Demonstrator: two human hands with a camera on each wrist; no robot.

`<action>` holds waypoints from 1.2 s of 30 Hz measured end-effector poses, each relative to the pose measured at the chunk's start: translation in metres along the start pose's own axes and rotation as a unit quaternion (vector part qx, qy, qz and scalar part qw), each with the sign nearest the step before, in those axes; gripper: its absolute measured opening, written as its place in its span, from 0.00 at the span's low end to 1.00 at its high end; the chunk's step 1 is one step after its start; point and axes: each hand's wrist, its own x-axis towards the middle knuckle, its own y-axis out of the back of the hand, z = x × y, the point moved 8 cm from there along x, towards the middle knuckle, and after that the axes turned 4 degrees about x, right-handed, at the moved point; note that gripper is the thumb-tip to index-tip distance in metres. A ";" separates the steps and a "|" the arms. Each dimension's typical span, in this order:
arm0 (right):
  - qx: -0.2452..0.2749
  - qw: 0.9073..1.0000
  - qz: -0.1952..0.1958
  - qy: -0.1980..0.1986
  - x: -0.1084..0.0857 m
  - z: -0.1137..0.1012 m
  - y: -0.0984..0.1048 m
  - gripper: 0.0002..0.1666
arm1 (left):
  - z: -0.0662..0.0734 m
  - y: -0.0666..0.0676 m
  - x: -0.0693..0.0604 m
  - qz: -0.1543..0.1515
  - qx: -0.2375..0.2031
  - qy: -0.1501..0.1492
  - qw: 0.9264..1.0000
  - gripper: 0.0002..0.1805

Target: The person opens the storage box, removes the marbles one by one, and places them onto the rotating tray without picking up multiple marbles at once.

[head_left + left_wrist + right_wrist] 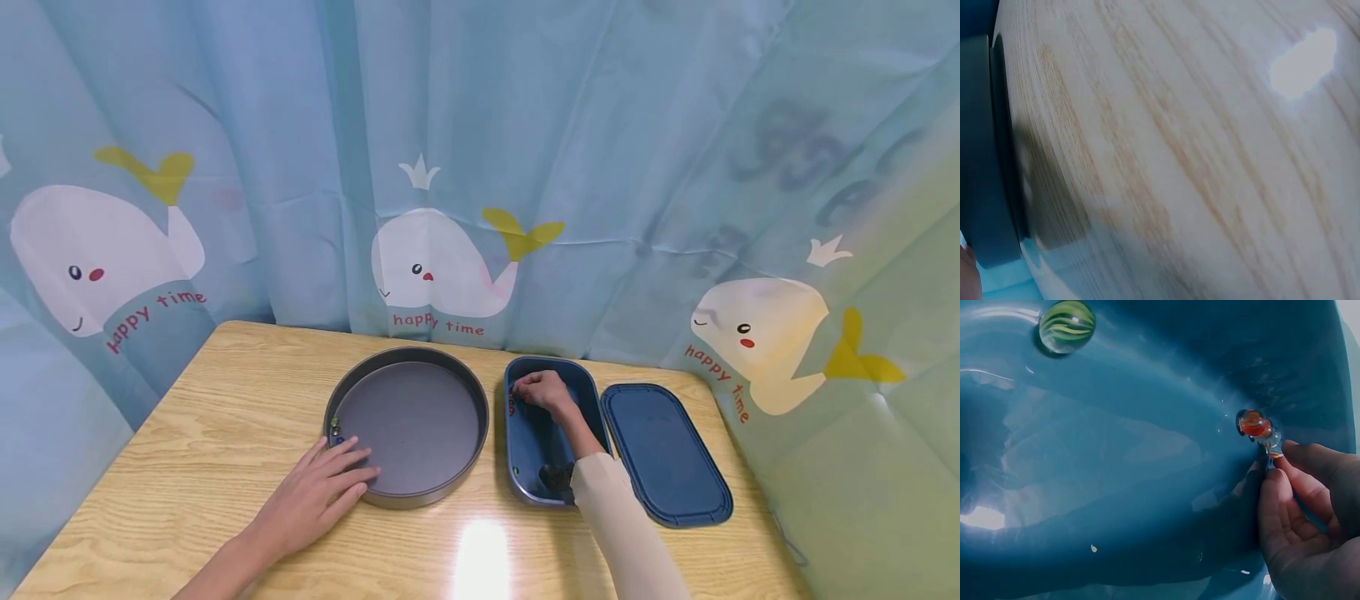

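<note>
While my left hand (322, 492) lies spread over the near left rim of the round, dark-grey, metal-looking pan (412, 408), its fingers extended and holding nothing, my right hand (543, 390) reaches into the deep blue rectangular container (538, 435) further right. There my thumb and curled fingers pinch the end of a short row of red-orange and clear glass marbles (1252, 422), which lie along the container's left wall, toward the far end. I take the step in hand to be getting hold of one marble from that row; how firmly I have it, I cannot tell. A clear glass marble with green swirls (1066, 327) sits apart, in the near left corner. In the pan, close to my left fingertips, small green, dark and blue marbles (335, 423) rest by the left wall. To the right of the container, a flat blue lid with rounded corners (667, 454) lies on the light wood-grain counter (225, 400). As I judge it, the next move calls for a snug pinch and a straight lift, so the neighbouring marbles do not roll
</note>
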 end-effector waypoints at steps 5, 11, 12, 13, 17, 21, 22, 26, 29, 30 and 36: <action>-0.012 1.000 0.004 0.002 -0.002 0.000 0.000 0.10 | 0.000 0.000 0.000 0.003 -0.003 -0.001 1.000 0.12; -0.013 1.000 0.012 0.011 -0.003 -0.002 0.001 0.09 | -0.001 -0.001 0.000 0.004 0.000 -0.001 1.000 0.13; -0.013 1.000 0.014 0.012 -0.003 -0.002 0.001 0.09 | -0.001 -0.001 0.000 0.004 0.000 -0.002 1.000 0.12; -0.014 1.000 0.014 0.012 -0.003 -0.002 0.001 0.09 | -0.001 -0.001 0.000 0.004 -0.001 -0.002 1.000 0.13; -0.019 1.000 0.012 0.013 -0.004 -0.003 0.000 0.10 | 0.000 -0.001 0.000 0.005 -0.003 -0.004 1.000 0.13; -0.024 0.999 0.010 0.020 -0.004 -0.004 -0.001 0.10 | 0.000 0.000 0.000 0.006 -0.004 -0.004 1.000 0.13; -0.026 0.999 0.010 0.023 -0.004 -0.005 -0.001 0.10 | 0.000 0.000 0.000 0.006 -0.004 -0.003 1.000 0.13; -0.034 0.999 0.014 0.027 -0.004 -0.006 -0.001 0.10 | 0.000 0.000 0.000 0.004 -0.005 -0.002 1.000 0.13; -0.036 0.999 0.020 0.026 -0.004 -0.007 0.000 0.10 | 0.000 0.000 0.000 0.002 -0.004 -0.002 1.000 0.13; -0.034 0.999 0.022 0.026 -0.004 -0.007 0.000 0.10 | 0.000 0.000 0.000 0.002 -0.003 -0.002 1.000 0.13; -0.020 0.999 0.035 0.025 -0.004 -0.005 0.003 0.09 | 0.000 -0.001 0.000 0.002 0.000 -0.003 1.000 0.12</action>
